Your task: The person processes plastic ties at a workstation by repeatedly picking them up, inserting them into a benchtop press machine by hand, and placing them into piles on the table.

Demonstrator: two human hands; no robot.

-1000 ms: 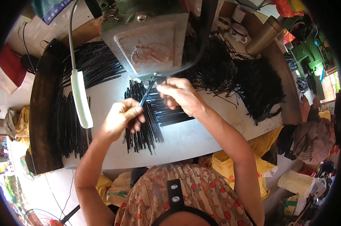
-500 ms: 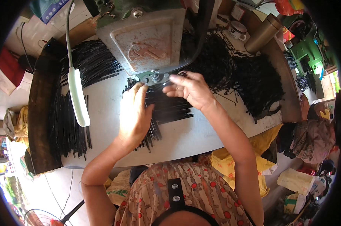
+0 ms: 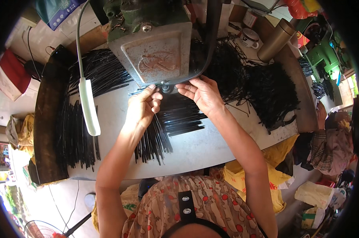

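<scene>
A machine with a green body and a worn grey metal cover (image 3: 153,55) stands over the table. Beneath it is a small round metal part (image 3: 166,89). My left hand (image 3: 143,105) is just left of that part, thumb and fingers pinched on a thin, shiny black strip (image 3: 136,93) whose end sticks out to the left. On the other side, my right hand (image 3: 205,95) has its fingers bent together close under the cover; what they grip is hidden. Black strips lie in a fanned bundle (image 3: 153,139) below my left hand and in a sideways bundle (image 3: 183,119) between my forearms.
More black strips lie in a row (image 3: 78,135) at the left and a tangled heap (image 3: 271,93) at the right. A white lamp (image 3: 89,107) hangs on a bendy neck. A mug (image 3: 249,37) and a brown flask (image 3: 276,39) stand at the back right. Another person's hand (image 3: 321,113) shows far right.
My left hand has gone from stretched fingers to a pinch on a strip beside the round metal part. My right hand has shifted slightly right, its fingers now under the cover.
</scene>
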